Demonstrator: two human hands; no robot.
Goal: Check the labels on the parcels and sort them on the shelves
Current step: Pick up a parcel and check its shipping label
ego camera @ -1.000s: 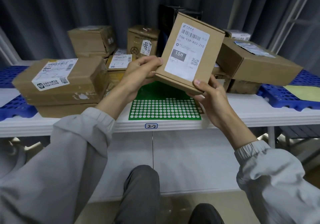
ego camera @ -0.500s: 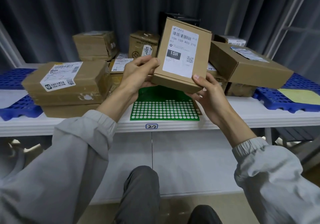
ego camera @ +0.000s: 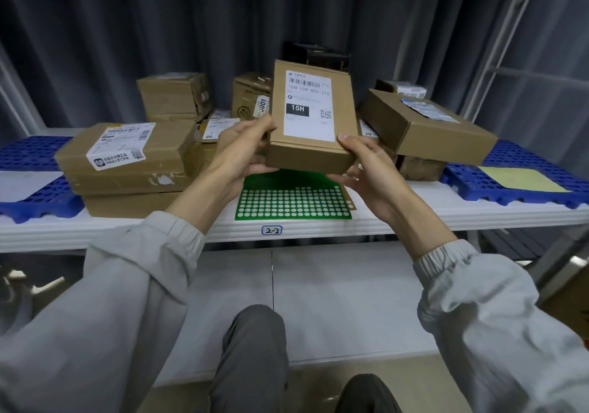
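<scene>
I hold a small brown cardboard parcel (ego camera: 314,154) above the shelf, its white label marked "15H" facing me. My left hand (ego camera: 242,151) grips its left lower corner, thumb on top. My right hand (ego camera: 366,164) grips its right lower corner, thumb on the label's edge and fingers underneath. The parcel stands nearly upright, tilted slightly back. It hangs over a green dotted mat (ego camera: 293,202) on the white shelf (ego camera: 414,211) tagged "2-2".
A taped labelled parcel (ego camera: 127,157) lies on another box at the left. A large brown box (ego camera: 427,129) rests tilted at the right, over smaller boxes. More parcels (ego camera: 175,97) stand behind. Blue perforated pallets (ego camera: 522,189) sit at both shelf ends. Dark curtain behind.
Both hands have turned the parcel from a rightward lean to nearly straight and brought it lower and closer to me. The grip stays the same.
</scene>
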